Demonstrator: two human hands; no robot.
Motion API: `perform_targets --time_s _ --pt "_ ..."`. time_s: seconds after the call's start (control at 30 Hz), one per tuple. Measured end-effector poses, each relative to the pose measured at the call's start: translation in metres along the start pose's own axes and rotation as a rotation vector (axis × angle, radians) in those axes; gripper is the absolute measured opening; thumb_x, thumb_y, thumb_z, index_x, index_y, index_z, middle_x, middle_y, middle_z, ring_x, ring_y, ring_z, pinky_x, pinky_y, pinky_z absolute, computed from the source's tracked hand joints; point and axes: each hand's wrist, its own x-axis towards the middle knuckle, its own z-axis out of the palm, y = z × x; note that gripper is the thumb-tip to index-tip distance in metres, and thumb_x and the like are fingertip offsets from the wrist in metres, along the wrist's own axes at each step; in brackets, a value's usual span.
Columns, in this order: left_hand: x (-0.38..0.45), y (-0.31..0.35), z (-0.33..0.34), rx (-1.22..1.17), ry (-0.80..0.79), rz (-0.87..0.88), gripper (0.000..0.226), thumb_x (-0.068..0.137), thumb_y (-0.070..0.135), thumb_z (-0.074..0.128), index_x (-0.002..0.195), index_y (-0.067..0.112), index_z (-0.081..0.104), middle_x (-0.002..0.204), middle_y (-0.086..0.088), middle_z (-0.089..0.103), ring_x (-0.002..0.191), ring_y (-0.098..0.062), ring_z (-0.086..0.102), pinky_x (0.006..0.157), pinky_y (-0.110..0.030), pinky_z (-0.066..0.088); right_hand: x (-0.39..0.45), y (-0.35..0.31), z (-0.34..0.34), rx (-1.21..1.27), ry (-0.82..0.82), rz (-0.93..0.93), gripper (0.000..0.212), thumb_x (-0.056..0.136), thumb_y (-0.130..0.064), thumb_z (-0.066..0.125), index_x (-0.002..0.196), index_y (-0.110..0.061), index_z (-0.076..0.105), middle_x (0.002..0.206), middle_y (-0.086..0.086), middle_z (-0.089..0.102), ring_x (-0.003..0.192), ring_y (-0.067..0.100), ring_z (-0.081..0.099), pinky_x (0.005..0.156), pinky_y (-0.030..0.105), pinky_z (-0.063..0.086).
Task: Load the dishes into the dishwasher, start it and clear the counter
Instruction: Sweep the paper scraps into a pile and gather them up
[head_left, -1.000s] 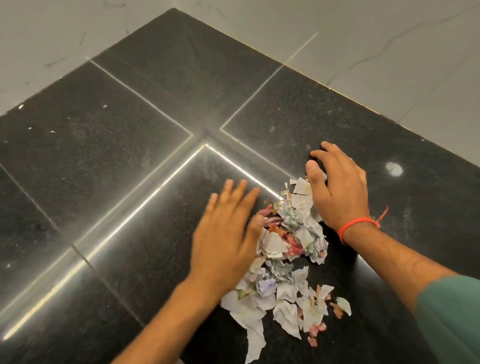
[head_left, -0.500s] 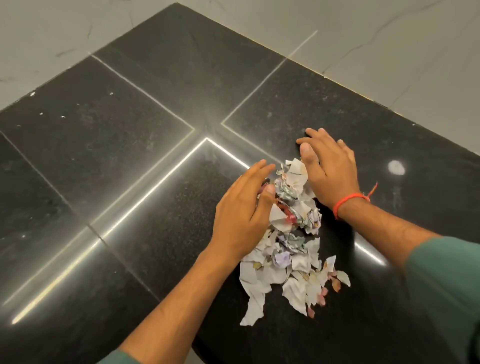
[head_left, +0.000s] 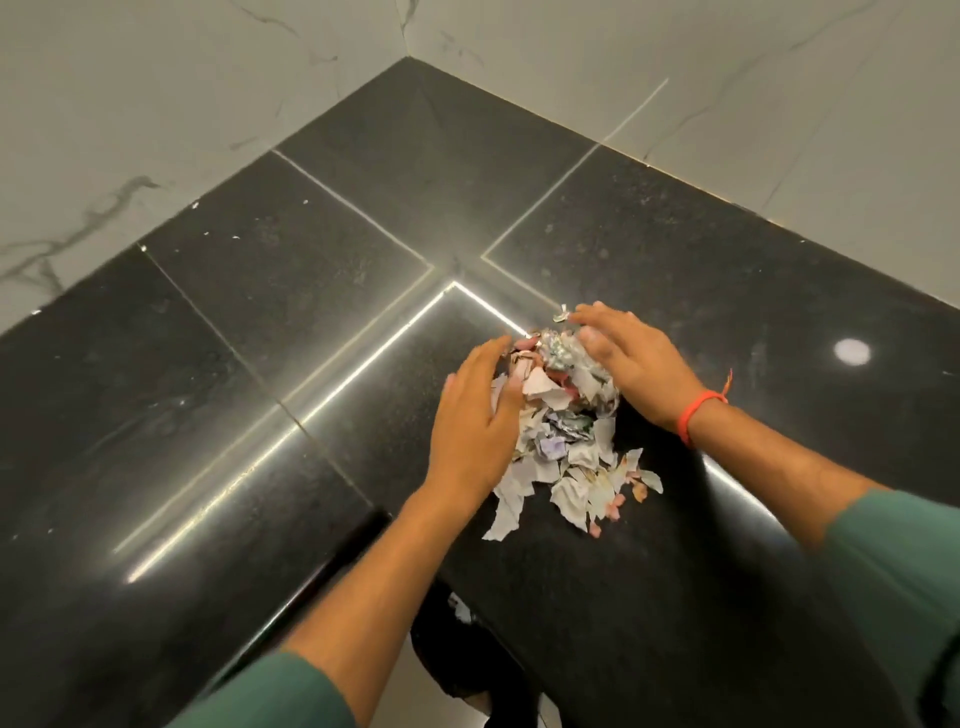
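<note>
Left hand (head_left: 475, 423) flat on the black polished stone worktop (head_left: 291, 291), fingers straight, pressing against the left side of the heap of torn white and pink paper scraps (head_left: 558, 431). Heap near the worktop's front edge, between both hands. Right hand (head_left: 631, 364), thin orange wrist thread (head_left: 698, 415), fingers relaxed, cupping the heap's right side.

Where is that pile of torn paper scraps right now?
In the head view, the paper scraps lie on the black counter near its front edge, between the left hand and right hand.
</note>
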Motion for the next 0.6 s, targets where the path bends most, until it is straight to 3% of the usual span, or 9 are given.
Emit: perform_targets --time_s 0.07,0.13,0.23,0.33,0.5,0.6 --pt "-0.024 -0.014 0.008 0.148 0.026 -0.024 0.049 0.11 0.042 0.036 0.157 0.029 0.033 0.163 0.014 0.032 0.153 -0.002 0.017 0.127 -0.045 0.016 -0.008 -0.003 0.001 -0.055 -0.061 -0.017 0.069 0.091 -0.074 0.033 0.146 -0.034 0.046 0.153 -0.009 0.045 0.138 -0.002 0.031 0.125 0.044 0.016" --pt "-0.034 -0.02 0.022 0.35 -0.006 0.007 0.055 0.11 0.044 0.031 0.162 0.029 0.022 0.169 0.009 0.018 0.157 -0.006 0.0 0.129 -0.043 0.005 -0.013 -0.005 0.002 -0.099 -0.113 -0.045 0.075 0.087 -0.079 0.041 0.15 -0.039 0.035 0.158 -0.01 0.037 0.146 0.004 0.027 0.125 0.045 0.011" --pt "-0.029 -0.013 0.037 0.558 -0.019 0.056 0.059 0.109 0.046 0.025 0.164 0.027 0.012 0.172 0.004 0.008 0.158 -0.015 -0.005 0.129 -0.046 0.002 -0.021 -0.009 0.006 -0.106 -0.154 -0.095 0.088 0.078 -0.082 0.052 0.153 -0.045 0.024 0.161 -0.013 0.031 0.152 0.013 0.02 0.126 0.05 0.004" --pt "-0.026 -0.014 0.041 0.652 -0.055 0.094 0.063 0.105 0.044 0.024 0.164 0.029 0.006 0.172 0.001 0.0 0.158 -0.018 -0.008 0.128 -0.052 0.003 -0.025 -0.011 0.007 -0.159 -0.199 -0.171 0.1 0.07 -0.086 0.061 0.152 -0.055 0.012 0.163 -0.02 0.021 0.154 0.01 0.01 0.124 0.056 0.002" --pt "-0.028 -0.015 0.04 0.699 -0.062 0.117 0.062 0.103 0.037 0.036 0.162 0.036 0.018 0.172 0.001 0.0 0.159 -0.02 -0.007 0.127 -0.054 0.007 -0.03 0.001 0.009 -0.359 -0.228 -0.32 0.124 0.056 -0.097 0.059 0.157 -0.046 0.008 0.166 -0.015 0.013 0.155 0.015 0.006 0.124 0.057 -0.001" --pt "-0.027 -0.013 0.039 0.648 -0.038 0.11 0.054 0.104 0.036 0.029 0.159 0.038 0.028 0.172 0.004 0.007 0.159 -0.017 -0.004 0.128 -0.052 0.006 -0.031 0.004 0.01 -0.413 -0.235 -0.364 0.129 0.053 -0.1 0.055 0.159 -0.041 0.01 0.167 -0.011 0.011 0.156 0.015 0.004 0.125 0.051 -0.003"
